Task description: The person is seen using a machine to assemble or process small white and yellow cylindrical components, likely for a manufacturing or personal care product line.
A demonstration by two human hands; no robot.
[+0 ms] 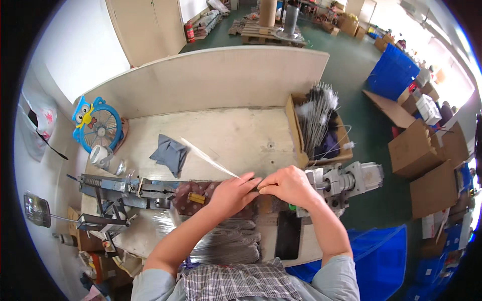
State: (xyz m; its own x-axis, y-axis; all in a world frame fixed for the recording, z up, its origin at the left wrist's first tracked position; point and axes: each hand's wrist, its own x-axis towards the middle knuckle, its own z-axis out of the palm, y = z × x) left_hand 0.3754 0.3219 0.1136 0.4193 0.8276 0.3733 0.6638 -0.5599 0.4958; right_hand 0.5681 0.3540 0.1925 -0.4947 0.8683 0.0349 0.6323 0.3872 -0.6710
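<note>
Cardboard box (296,131) is sitting at the counter's (236,135) far right edge, holding a bundle of thin wire brushes (317,116) standing on end, white tufts up, plus some dark cloth. My left hand (232,193) and right hand (289,185) are meeting fingertip to fingertip just in front of that box, both forearms coming up from the near edge. Both grips are pinching a long, thin clear plastic sleeve (208,158), glossy and narrow, angling away to the left of the box. More clear sleeves (226,241) are lying stacked under my left forearm. Grey metal motor unit (346,181) is sitting right of my right hand, below the box. Folded grey cloth (169,153) is lying well left of the box.
</note>
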